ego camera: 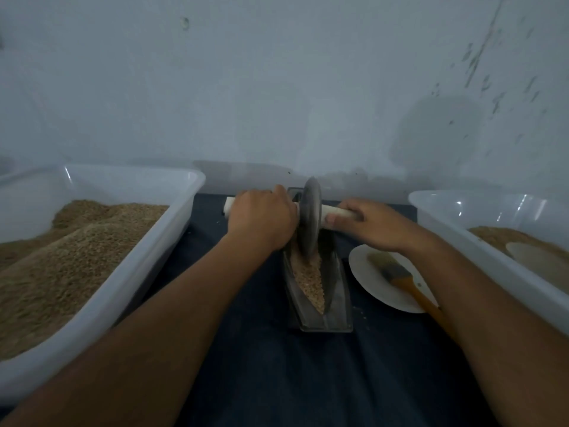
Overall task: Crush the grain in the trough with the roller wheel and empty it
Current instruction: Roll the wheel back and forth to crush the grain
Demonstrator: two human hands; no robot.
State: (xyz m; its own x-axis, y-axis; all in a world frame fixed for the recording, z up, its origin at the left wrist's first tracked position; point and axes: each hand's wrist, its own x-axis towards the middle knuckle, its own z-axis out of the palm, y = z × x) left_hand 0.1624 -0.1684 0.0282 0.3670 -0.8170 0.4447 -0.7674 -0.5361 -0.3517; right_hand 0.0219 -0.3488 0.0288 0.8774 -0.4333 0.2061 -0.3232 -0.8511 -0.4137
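- The wheel (310, 218) stands on edge in the far part of the trough (317, 291), on the grain (309, 277).
- The left hand (261, 218) and right hand (368, 224) each curl round an end of its handle (337, 211).
- A brush (397, 275) lies on a plate (366, 272), right of the trough.
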